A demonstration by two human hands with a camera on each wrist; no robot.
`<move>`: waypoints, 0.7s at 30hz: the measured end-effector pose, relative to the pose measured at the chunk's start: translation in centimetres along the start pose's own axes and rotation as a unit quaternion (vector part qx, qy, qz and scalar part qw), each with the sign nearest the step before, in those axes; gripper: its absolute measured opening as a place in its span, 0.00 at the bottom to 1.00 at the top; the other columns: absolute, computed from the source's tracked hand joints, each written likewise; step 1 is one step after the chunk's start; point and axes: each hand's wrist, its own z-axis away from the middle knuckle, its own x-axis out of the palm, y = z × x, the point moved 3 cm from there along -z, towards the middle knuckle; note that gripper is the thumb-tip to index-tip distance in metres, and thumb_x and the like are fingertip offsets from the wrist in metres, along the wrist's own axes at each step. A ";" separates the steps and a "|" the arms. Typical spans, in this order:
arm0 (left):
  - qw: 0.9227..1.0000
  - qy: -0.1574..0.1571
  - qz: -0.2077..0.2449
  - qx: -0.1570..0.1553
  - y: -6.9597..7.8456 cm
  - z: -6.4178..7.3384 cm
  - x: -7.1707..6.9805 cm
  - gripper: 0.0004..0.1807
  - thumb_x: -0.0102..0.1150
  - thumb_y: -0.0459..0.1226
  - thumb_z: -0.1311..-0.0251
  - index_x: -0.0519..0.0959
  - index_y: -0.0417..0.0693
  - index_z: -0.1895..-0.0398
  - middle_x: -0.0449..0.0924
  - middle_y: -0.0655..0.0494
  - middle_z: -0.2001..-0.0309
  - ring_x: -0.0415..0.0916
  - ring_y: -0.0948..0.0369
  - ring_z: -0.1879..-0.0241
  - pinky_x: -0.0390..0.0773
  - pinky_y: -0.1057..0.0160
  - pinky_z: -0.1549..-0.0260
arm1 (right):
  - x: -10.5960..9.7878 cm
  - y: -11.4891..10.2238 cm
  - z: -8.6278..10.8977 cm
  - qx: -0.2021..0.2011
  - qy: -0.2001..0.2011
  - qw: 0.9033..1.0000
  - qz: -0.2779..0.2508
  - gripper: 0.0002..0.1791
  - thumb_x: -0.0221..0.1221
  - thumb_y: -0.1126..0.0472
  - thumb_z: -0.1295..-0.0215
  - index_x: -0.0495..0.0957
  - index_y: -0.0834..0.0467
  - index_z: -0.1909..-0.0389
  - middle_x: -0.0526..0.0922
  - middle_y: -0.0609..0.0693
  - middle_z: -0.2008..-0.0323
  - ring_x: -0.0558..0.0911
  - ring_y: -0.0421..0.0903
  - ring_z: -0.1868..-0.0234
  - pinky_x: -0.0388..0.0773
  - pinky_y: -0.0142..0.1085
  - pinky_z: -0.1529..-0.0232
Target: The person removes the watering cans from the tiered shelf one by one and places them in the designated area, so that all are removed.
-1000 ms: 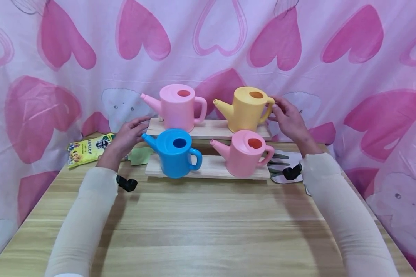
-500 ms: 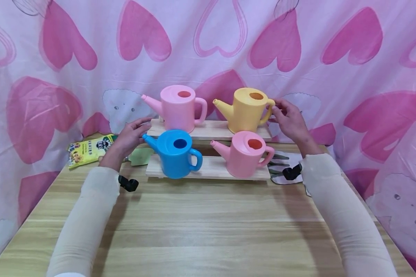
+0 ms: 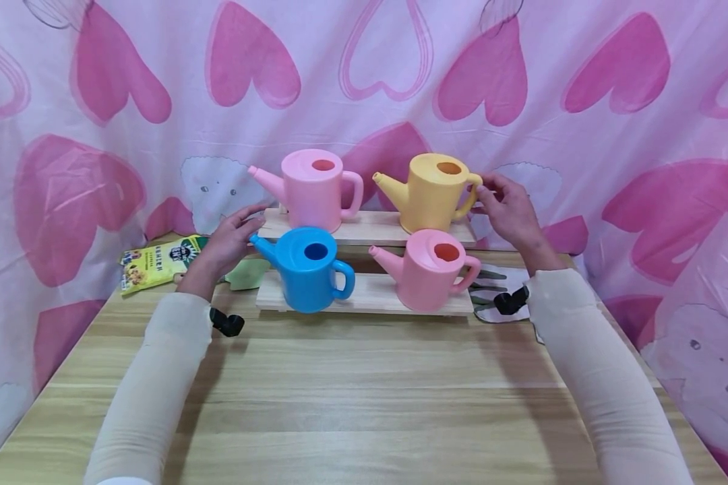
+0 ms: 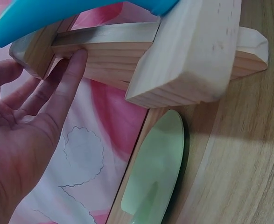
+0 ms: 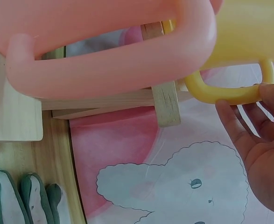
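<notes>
Your left hand (image 3: 235, 237) and right hand (image 3: 509, 210), fingers loosely spread, flank a wooden stand (image 3: 367, 289) with the blue can (image 3: 308, 279) and coral can (image 3: 426, 281) in front, pink can (image 3: 311, 197) and yellow can (image 3: 432, 199) behind, all 4 seemingly placed, little left to do.

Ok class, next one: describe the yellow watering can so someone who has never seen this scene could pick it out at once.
On the table, find the two-tier wooden stand. At the right end of its back tier stands the yellow watering can, the person's right hand at its handle. It's the only yellow can; the others are one blue can and two pink cans.
</notes>
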 end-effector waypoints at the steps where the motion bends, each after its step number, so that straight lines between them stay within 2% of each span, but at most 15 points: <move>1: 1.000 -0.001 -0.001 0.002 0.0 0.0 0.0 0.32 0.46 0.52 0.20 0.57 0.60 0.18 0.48 0.51 0.19 0.59 0.45 0.27 0.69 0.45 0.34 | 0.0 0.0 0.0 -0.001 0.002 1.000 0.002 0.22 0.51 0.54 0.18 0.73 0.61 0.31 0.78 0.57 0.44 0.79 0.50 0.46 0.81 0.41 0.45; 5: 1.000 -0.002 0.005 0.003 0.1 0.1 0.1 0.32 0.46 0.52 0.20 0.57 0.60 0.18 0.46 0.53 0.18 0.58 0.46 0.27 0.74 0.51 0.37 | -0.1 -0.1 -0.1 -0.005 0.012 1.000 0.000 0.23 0.51 0.55 0.18 0.73 0.62 0.31 0.78 0.58 0.44 0.80 0.50 0.46 0.82 0.39 0.47; 10: 1.000 0.002 0.023 0.004 -0.2 -0.1 0.0 0.31 0.46 0.52 0.21 0.59 0.62 0.19 0.49 0.53 0.20 0.68 0.52 0.36 0.82 0.65 0.50 | -0.5 -0.4 0.1 -0.003 0.022 1.000 -0.012 0.23 0.51 0.55 0.19 0.72 0.62 0.30 0.79 0.59 0.43 0.81 0.52 0.46 0.82 0.37 0.48; 15: 1.000 0.006 0.026 0.009 -0.3 -0.1 0.0 0.31 0.47 0.52 0.21 0.59 0.61 0.19 0.51 0.50 0.20 0.76 0.58 0.47 0.83 0.66 0.53 | -1.0 -0.8 0.2 0.000 0.034 0.999 -0.014 0.23 0.52 0.56 0.19 0.72 0.62 0.31 0.79 0.59 0.42 0.82 0.52 0.46 0.82 0.36 0.49; 21: 0.999 0.004 0.039 0.011 -0.4 -0.1 0.0 0.32 0.48 0.51 0.21 0.59 0.59 0.19 0.52 0.48 0.21 0.79 0.61 0.55 0.83 0.66 0.57 | -1.5 -1.5 0.3 -0.005 0.044 0.999 -0.008 0.23 0.53 0.56 0.20 0.72 0.62 0.31 0.77 0.59 0.42 0.83 0.52 0.46 0.82 0.35 0.49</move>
